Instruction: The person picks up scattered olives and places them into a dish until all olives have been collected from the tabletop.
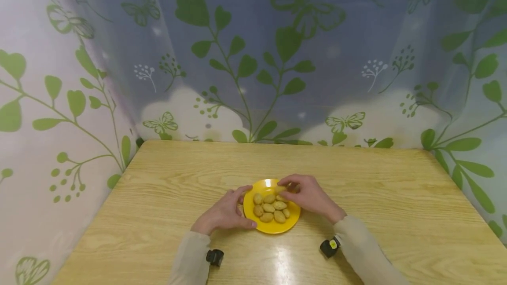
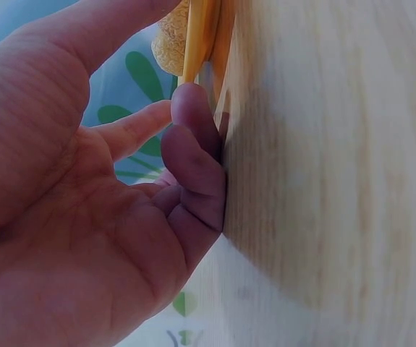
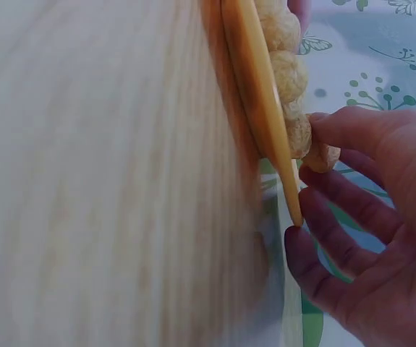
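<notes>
A round yellow plate (image 1: 259,226) lies on the table, bearing several tan, wrinkled walnuts (image 1: 268,208). My left hand (image 1: 225,210) grips the plate's left side, its thumb at the near rim and its index finger at the far rim. In the left wrist view, the lower fingers (image 2: 193,155) are curled and rest against the tabletop beside the plate's edge. At the plate's far right, my right hand (image 1: 310,195) pinches a walnut (image 3: 323,157) between thumb and fingers. Its other fingers are spread near the rim in the right wrist view.
The wooden table (image 1: 178,166) extends around the plate on all sides. Behind it and along both sides hangs a curtain (image 1: 253,56) with leaf and butterfly prints. Small black devices (image 1: 215,257) are worn at both wrists.
</notes>
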A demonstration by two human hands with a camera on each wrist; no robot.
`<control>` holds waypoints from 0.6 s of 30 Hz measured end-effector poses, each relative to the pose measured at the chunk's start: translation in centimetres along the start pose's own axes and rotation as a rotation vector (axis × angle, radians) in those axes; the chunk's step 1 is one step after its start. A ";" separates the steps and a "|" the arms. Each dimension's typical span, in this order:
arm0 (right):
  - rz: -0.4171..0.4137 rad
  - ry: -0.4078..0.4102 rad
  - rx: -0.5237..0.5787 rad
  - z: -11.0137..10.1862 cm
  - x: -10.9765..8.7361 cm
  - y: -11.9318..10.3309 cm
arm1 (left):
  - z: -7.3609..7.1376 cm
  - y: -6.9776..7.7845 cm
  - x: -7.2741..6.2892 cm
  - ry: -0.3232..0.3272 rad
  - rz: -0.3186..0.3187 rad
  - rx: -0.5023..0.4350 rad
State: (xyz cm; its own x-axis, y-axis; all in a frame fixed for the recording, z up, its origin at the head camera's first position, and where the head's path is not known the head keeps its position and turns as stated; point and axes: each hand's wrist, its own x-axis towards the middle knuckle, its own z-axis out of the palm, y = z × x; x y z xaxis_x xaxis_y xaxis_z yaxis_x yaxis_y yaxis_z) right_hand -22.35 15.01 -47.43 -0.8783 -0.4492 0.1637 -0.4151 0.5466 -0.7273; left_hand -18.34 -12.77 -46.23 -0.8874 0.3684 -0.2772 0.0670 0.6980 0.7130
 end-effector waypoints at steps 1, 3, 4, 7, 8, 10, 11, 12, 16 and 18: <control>0.005 -0.003 -0.006 0.0 0.1 0.0 | 0.0 0.0 0.0 0.000 -0.002 0.000; 0.015 -0.011 -0.014 0.1 0.2 -0.1 | 0.0 0.1 -0.1 -0.001 -0.003 -0.004; 0.015 -0.015 -0.021 0.1 0.3 0.0 | 0.0 0.2 -0.2 -0.001 -0.004 -0.006; 0.014 -0.028 -0.032 0.1 0.4 0.0 | 0.0 0.3 -0.2 -0.002 -0.004 -0.010; 0.013 -0.034 -0.035 0.1 0.4 0.0 | 0.0 0.3 -0.2 -0.001 -0.003 -0.012; 0.011 -0.041 -0.040 0.1 0.4 0.0 | 0.0 0.3 -0.3 -0.001 0.000 -0.012; 0.008 -0.043 -0.040 0.1 0.4 0.0 | 0.0 0.3 -0.3 0.000 0.002 -0.012; 0.001 -0.046 -0.042 0.0 0.3 0.0 | 0.0 0.2 -0.3 0.000 0.003 -0.012; -0.013 -0.035 -0.034 -0.3 0.0 -0.2 | 0.0 0.2 -0.2 0.003 0.005 -0.014; -0.018 -0.025 -0.019 -0.6 -0.3 -0.3 | -0.1 0.1 -0.2 0.001 0.003 -0.015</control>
State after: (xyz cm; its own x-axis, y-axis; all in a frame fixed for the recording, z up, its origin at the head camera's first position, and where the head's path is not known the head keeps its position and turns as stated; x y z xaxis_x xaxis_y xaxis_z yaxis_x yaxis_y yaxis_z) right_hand -22.06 15.39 -46.88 -0.8647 -0.4764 0.1592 -0.4350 0.5517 -0.7116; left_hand -18.14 -12.80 -46.04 -0.8876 0.3695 -0.2748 0.0622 0.6875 0.7236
